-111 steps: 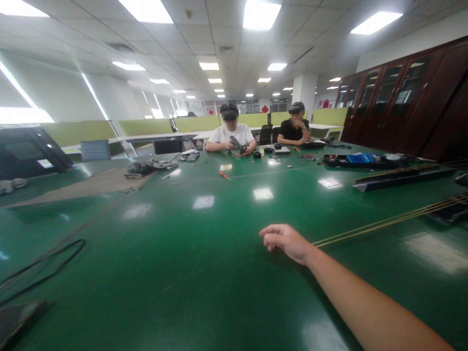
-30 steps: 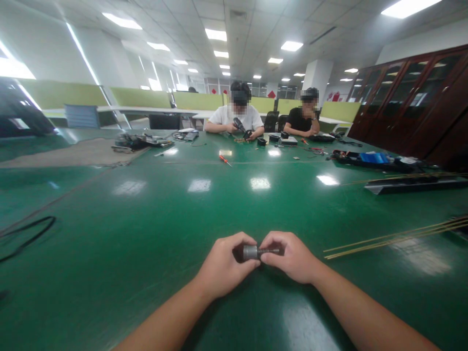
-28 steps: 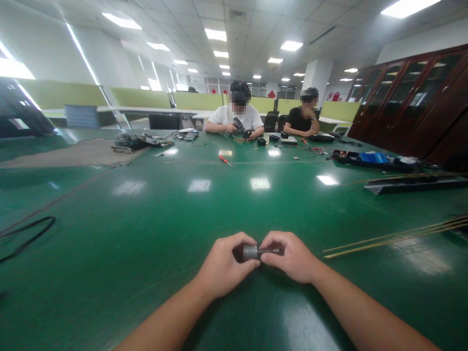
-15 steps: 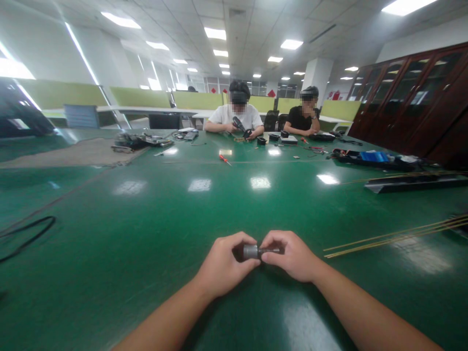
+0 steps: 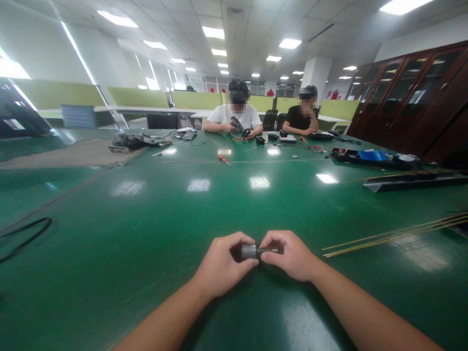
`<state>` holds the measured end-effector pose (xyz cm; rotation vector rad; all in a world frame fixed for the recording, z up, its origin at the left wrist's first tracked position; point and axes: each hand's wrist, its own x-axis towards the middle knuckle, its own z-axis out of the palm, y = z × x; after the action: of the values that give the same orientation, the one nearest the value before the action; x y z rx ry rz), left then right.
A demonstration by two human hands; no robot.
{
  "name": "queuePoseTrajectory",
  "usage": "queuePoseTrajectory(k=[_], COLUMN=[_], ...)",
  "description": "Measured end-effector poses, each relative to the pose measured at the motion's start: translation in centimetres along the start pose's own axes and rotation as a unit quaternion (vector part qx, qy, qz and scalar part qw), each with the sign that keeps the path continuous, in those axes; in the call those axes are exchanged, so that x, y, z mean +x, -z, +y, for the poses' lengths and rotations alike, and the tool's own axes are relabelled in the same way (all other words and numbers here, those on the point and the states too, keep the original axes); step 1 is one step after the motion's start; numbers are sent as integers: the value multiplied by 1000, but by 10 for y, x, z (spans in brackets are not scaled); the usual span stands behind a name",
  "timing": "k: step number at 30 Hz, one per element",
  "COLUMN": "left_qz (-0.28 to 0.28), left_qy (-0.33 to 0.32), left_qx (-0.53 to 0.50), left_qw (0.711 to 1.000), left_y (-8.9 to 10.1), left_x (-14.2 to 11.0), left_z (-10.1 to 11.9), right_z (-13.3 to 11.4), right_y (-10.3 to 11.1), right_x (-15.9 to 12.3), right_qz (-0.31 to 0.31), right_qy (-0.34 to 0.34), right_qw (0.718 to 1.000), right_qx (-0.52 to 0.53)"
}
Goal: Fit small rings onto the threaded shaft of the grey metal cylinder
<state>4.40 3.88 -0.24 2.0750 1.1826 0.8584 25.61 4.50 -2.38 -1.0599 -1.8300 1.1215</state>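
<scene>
A grey metal cylinder with a thinner dark shaft (image 5: 249, 251) lies level between my two hands, low in the middle of the head view, just over the green tabletop. Its exact kind is too small to make out. My left hand (image 5: 223, 261) closes its thumb and fingers round the wide cylinder end. From the other side, my right hand (image 5: 287, 256) pinches the narrow shaft, whose pale tip shows past the thumb. My fingers hide parts of both ends.
Thin brass-coloured rods (image 5: 380, 237) lie to the right, near a dark metal channel (image 5: 413, 181). Farther off is an orange screwdriver (image 5: 223, 159). A black cable (image 5: 31, 236) curves at the left. Across the table sit two people, one in a white shirt (image 5: 215, 117) holding a drill (image 5: 237, 123).
My hands keep nearly the same hold on the metal cylinder and its shaft. The whole view has shifted very slightly.
</scene>
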Motion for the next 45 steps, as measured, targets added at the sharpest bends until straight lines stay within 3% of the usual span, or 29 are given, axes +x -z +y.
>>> queuePoseTrajectory(k=[45], left_qz=[21], left_qy=[11], left_qx=[-19], left_qw=[1000], left_y=[3], left_x=[1], left_z=[1], right_z=[1], right_y=[4], right_x=[0], right_qz=[-2], right_qy=[-7], right_qw=[1000], right_qx=[7])
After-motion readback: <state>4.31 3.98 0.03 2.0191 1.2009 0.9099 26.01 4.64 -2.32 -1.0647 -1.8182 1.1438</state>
